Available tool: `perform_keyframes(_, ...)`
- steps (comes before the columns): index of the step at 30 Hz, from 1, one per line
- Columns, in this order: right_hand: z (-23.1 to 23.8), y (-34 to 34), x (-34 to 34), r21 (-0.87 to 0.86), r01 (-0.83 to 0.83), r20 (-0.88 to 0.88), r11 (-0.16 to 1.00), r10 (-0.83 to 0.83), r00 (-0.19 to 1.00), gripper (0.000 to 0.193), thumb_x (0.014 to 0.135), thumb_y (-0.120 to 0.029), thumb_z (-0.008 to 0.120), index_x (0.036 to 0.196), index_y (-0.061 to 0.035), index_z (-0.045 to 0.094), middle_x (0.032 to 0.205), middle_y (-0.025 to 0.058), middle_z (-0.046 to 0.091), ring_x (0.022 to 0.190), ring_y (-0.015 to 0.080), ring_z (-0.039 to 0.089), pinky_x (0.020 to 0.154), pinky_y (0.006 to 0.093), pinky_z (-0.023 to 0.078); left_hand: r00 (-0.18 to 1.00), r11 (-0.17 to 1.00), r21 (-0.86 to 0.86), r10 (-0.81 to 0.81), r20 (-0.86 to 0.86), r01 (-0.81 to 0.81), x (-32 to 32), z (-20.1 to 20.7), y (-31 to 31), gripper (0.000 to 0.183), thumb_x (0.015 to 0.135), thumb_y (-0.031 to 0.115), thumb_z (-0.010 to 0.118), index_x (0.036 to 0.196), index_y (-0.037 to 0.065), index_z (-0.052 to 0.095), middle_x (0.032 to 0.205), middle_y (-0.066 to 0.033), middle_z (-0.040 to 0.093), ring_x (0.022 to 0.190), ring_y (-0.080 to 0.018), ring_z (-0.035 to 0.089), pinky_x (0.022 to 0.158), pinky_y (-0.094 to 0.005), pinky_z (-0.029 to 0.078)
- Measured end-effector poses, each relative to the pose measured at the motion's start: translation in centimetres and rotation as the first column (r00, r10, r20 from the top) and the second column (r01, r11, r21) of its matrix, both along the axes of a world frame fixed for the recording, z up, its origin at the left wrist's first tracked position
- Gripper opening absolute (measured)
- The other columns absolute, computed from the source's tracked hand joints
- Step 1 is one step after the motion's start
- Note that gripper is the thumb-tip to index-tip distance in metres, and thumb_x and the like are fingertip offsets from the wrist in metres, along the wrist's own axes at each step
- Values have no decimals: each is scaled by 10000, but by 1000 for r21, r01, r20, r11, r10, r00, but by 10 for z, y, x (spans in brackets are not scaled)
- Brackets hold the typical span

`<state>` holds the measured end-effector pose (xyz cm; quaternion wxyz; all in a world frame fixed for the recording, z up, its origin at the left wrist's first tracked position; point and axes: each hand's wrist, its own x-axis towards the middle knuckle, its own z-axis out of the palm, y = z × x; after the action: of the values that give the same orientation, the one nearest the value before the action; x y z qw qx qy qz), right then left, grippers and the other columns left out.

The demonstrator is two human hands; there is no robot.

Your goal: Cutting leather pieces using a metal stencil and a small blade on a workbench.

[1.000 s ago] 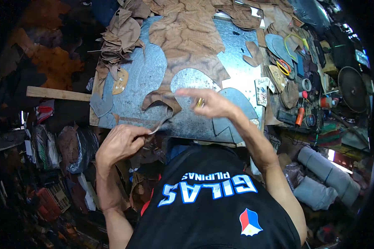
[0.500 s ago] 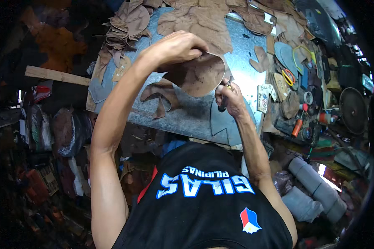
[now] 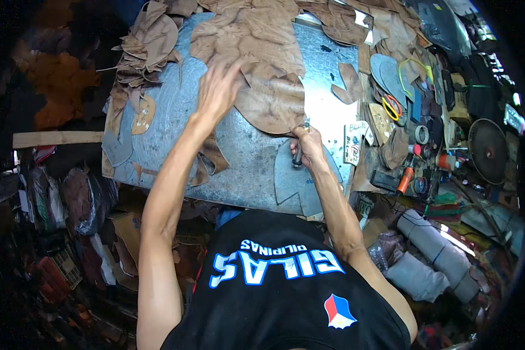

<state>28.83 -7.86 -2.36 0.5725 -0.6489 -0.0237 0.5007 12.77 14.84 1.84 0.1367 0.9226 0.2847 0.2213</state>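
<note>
Metal tabletop (image 3: 242, 181), left side first: bluish exposed strip runs between the leather scrap pile (image 3: 160, 38) and the main hide, good room there. Brown offcut (image 3: 216, 154) lies close by the left forearm, toward the near edge. Left hand (image 3: 219, 90) is palm down, fingers spread, over the left margin of the brown leather sheet (image 3: 271, 105). Sheet sits mid-table, running to the far side; near end is rounded and lifts a bit along its rim. Right hand (image 3: 309, 146) has a closed grip on a dark-handled tool (image 3: 297, 158), slim tip up at the sheet's lower right edge; can't tell if it's touching. Right of the sheet: bright exposed metal, second open patch. Grey template (image 3: 289, 184) lies below the right hand, notched end near the table edge.

Surface/room, left to right: wooden beam (image 3: 58, 139) reaches the table's left side. Table metal is scuffed, dark-spotted. White template (image 3: 353, 143) near the right edge, then loop-handled scissors (image 3: 392, 108), tape roll (image 3: 421, 135), orange-handled tool (image 3: 405, 181). Grey rolled bundle (image 3: 437, 245) lower right. Room beyond is dim, packed.
</note>
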Motion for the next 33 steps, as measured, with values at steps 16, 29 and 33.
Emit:
perform_keyframes(16,78,86,115,361,8,145,933,-64,987,556,854,-79,617,1357,65,429,697,59,602,474,155,564,430,298,451,931,972,-85,183,-316,-220,-69,-68,-81,627,933,410,608,1442,69,476,1583,-261,263,1463,-470,208,1188,-561,172)
perform_keyframes(29,-31,166,314,197,503,55,842,-522,851,158,938,-54,444,1093,-72,468,771,86,548,503,195,526,408,350,436,926,970,-118,161,-342,-212,-63,-65,-77,649,910,366,648,1447,57,457,1584,-252,262,1461,-477,204,1179,-578,174)
perform_keyframes(33,-42,171,291,59,391,111,918,-396,912,134,947,-56,409,1023,-27,515,714,96,578,490,180,519,381,346,422,914,966,-112,179,-364,-234,-70,-64,-77,652,907,362,647,1452,63,452,1584,-248,263,1465,-473,194,1177,-578,176)
